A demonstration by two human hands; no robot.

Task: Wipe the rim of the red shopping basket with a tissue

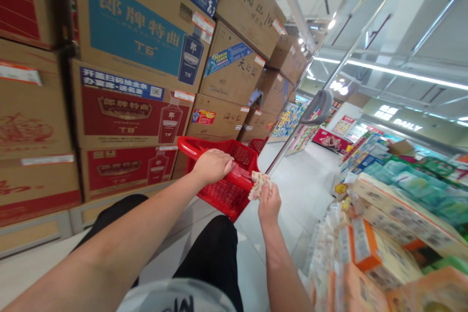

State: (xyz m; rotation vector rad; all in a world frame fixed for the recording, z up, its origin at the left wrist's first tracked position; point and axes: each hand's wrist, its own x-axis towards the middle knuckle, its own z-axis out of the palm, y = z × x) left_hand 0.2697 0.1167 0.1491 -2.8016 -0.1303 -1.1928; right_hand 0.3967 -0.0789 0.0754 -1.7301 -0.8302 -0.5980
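Note:
A red plastic shopping cart (234, 207) with lattice sides is in front of my legs. My left hand (214, 165) is closed around its red handle (193, 145). Near the handle's right end, my right hand (269, 203) pinches a crumpled, cream-coloured patterned cloth (259, 186). The cloth overlaps the end of the handle; whether my right fingers also touch the handle, I cannot tell. Inside the cart I make out only its red lattice walls.
Stacked liquor cartons (135, 107) line the left side. A slanting metal pole (283, 152) with a grey loop (320, 107) rises beyond the cart. Packaged goods (383, 253) crowd the right. Pale floor tiles (300, 175) run ahead between them.

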